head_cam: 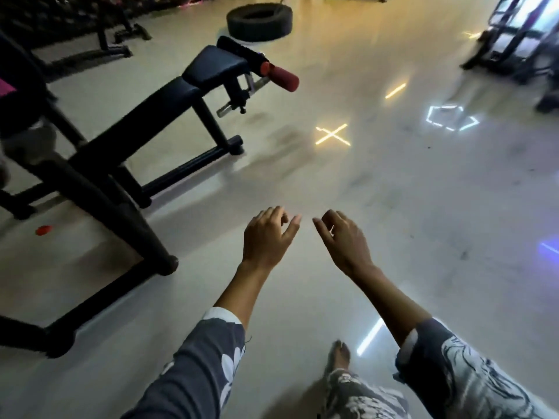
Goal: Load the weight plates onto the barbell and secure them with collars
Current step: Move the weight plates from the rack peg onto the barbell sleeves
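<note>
Hovering left hand (266,238), right hand (346,241) (both slack) above floor (393,192)

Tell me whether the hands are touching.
Apart. The head view shows a strip of floor between the left hand and the right hand; both hold nothing.
</note>
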